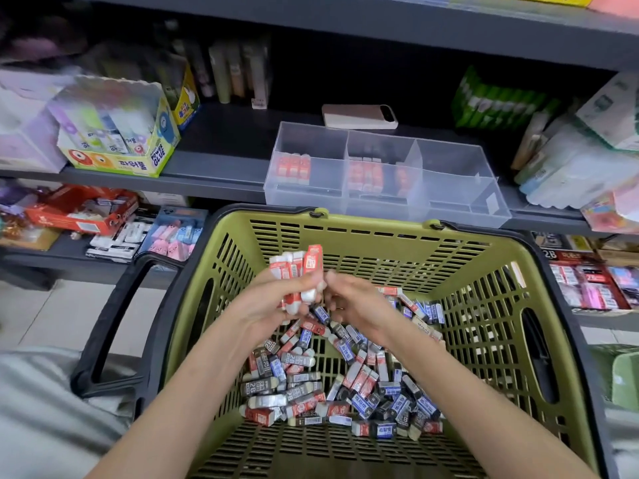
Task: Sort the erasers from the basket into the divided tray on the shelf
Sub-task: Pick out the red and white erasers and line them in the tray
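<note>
Over the basket [345, 221], the left hand [276, 300] clasps red erasers [298, 265], likely light and firm, mid-sleeve; right hand [352, 300] curled, hold unclear

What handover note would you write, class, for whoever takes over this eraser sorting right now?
Left hand: grips a bundle of red-sleeved erasers above the green basket.
Right hand: at the bundle, fingers curled; hold unclear.
Done: rows of red erasers stand in the left and middle compartments of the clear divided tray on the shelf.
Left: place the bundle, then sort the mixed pile of red, blue and black erasers in the basket.
</note>
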